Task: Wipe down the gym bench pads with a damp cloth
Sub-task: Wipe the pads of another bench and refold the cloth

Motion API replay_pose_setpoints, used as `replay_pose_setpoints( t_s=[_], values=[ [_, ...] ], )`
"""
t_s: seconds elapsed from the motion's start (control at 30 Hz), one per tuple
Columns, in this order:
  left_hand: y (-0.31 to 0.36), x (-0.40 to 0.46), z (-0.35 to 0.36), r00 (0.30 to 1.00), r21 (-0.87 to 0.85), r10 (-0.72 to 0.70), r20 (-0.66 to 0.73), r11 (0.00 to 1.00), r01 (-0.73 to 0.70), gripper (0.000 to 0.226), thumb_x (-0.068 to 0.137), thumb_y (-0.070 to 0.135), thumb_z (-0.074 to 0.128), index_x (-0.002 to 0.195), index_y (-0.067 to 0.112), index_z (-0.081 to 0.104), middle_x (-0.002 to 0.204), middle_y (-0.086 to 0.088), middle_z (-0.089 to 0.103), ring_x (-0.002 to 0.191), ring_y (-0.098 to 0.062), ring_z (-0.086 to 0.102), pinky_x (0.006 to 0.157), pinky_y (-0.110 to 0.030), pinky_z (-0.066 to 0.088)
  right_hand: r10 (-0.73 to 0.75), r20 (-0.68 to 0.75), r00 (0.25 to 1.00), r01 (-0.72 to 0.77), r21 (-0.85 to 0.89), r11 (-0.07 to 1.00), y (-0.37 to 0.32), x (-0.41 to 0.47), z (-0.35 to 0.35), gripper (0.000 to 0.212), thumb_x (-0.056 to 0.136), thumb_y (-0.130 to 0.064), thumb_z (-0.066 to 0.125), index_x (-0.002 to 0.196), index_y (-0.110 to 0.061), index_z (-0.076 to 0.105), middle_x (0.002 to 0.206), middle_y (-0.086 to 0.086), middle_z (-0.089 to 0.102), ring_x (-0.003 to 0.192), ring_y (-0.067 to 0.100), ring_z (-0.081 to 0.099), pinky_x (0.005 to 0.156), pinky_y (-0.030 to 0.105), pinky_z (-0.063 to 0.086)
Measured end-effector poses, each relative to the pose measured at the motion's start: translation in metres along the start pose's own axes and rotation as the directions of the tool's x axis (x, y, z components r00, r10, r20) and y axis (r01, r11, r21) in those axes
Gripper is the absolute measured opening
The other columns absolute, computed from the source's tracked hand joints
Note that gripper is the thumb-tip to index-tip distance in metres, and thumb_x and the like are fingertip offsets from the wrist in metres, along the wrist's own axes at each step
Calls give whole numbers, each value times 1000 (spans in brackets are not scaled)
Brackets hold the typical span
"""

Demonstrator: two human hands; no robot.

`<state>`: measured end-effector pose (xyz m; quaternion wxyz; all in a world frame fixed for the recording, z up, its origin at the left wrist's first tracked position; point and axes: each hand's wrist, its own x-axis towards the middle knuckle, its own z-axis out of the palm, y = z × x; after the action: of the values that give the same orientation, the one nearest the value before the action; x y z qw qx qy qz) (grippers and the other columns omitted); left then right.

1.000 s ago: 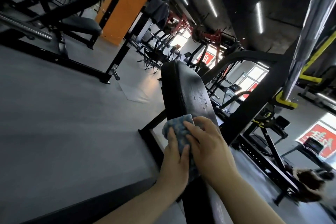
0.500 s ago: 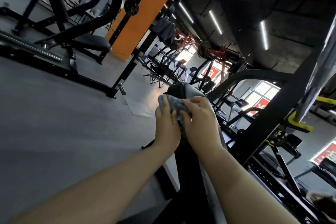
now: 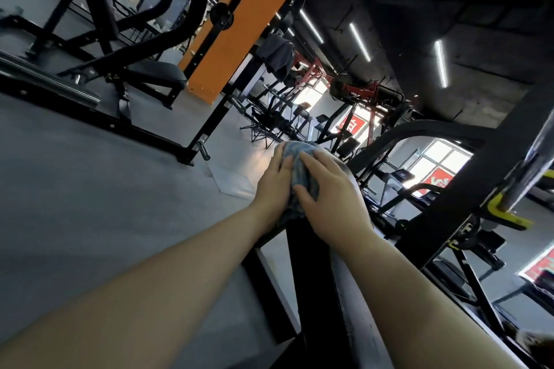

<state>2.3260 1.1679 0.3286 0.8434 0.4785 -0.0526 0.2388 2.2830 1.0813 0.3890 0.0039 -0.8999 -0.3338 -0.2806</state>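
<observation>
Mid-wipe: left hand (image 3: 274, 186) and right hand (image 3: 332, 198) pressing blue cloth (image 3: 296, 153), fingers loosely curved over it, apparently at bench pad's (image 3: 353, 293) far end. Next: drawing back along pad.

Two hands (image 3: 302, 189), one cloth (image 3: 299, 159), one bench pad (image 3: 353, 293), one orange pillar (image 3: 236, 39), three ceiling lights (image 3: 359, 42).
</observation>
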Motion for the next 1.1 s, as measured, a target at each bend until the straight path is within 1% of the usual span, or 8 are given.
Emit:
replay_pose_setpoints(
  t_s=[0.13, 0.27, 0.47, 0.6, 0.73, 0.83, 0.93, 1.1],
  values=[
    [-11, -17, -2, 999, -109, -13, -47, 994, 8, 32, 103, 27, 32, 131, 30, 45, 117, 5, 60, 103, -10, 59, 77, -14, 50, -15, 59, 998, 18, -45, 999, -5, -9, 1, 46, 95, -28, 50, 140, -24, 43, 154, -7, 24, 136, 15, 27, 106, 20, 22],
    [-28, -40, 1, 996, -86, -54, -73, 995, 48, 35, 102, 28, 29, 124, 16, 54, 115, -7, 65, 106, -20, 62, 95, -40, 49, -29, 107, 994, 43, -135, 990, -5, -24, -1, 43, 96, -30, 48, 139, -25, 45, 154, -10, 23, 137, 14, 22, 107, 24, 25],
    [-34, -79, 7, 997, -18, -60, -42, 998, 59, 37, 101, 33, 31, 129, 15, 45, 120, -7, 61, 110, -20, 58, 98, -39, 45, -51, 83, 995, 61, -133, 989, 0, -57, -8, 37, 91, -19, 57, 128, -17, 59, 145, -1, 45, 119, 28, 48, 93, 45, 47],
    [-39, -109, 13, 995, 37, -102, -14, 994, 103, 38, 101, 34, 31, 133, 15, 36, 123, -7, 57, 111, -21, 56, 99, -39, 43, -42, 48, 998, 50, -160, 986, -1, -83, -14, 33, 86, -17, 56, 118, -15, 66, 133, 3, 57, 101, 34, 60, 83, 46, 53],
    [-44, -147, 19, 991, 60, -135, -8, 989, 135, 33, 102, 24, 32, 133, 13, 36, 113, 0, 55, 105, -17, 54, 81, -20, 41, 84, 161, 983, -58, -160, 985, -8, -112, -20, 36, 94, -17, 50, 129, -21, 59, 145, -5, 44, 116, 28, 48, 100, 41, 42],
    [-49, -168, 21, 987, 94, -155, -31, 983, 157, 30, 101, 16, 36, 130, 9, 39, 107, -2, 55, 101, -20, 55, 73, -18, 38, 51, 79, 996, -42, -117, 992, -8, -146, -20, 39, 82, -10, 52, 118, -17, 66, 133, 3, 57, 97, 33, 58, 83, 44, 53],
    [-59, -189, 21, 985, 174, -173, -22, 969, 174, 29, 100, 15, 37, 128, 10, 41, 114, -12, 60, 105, -28, 58, 84, -32, 46, 49, 84, 995, -38, -133, 990, -9, -175, -18, 42, 74, -5, 49, 110, -14, 70, 124, 8, 63, 92, 36, 62, 74, 43, 56],
    [-62, -225, 13, 963, 234, -232, 139, 952, 196, 33, 100, 20, 39, 132, 15, 37, 107, 2, 53, 102, -18, 55, 69, -18, 34, 150, 24, 988, -146, -108, 983, -19, -225, -17, 39, 71, 2, 54, 102, -12, 71, 114, 10, 64, 89, 34, 64, 69, 40, 56]
  ],
)
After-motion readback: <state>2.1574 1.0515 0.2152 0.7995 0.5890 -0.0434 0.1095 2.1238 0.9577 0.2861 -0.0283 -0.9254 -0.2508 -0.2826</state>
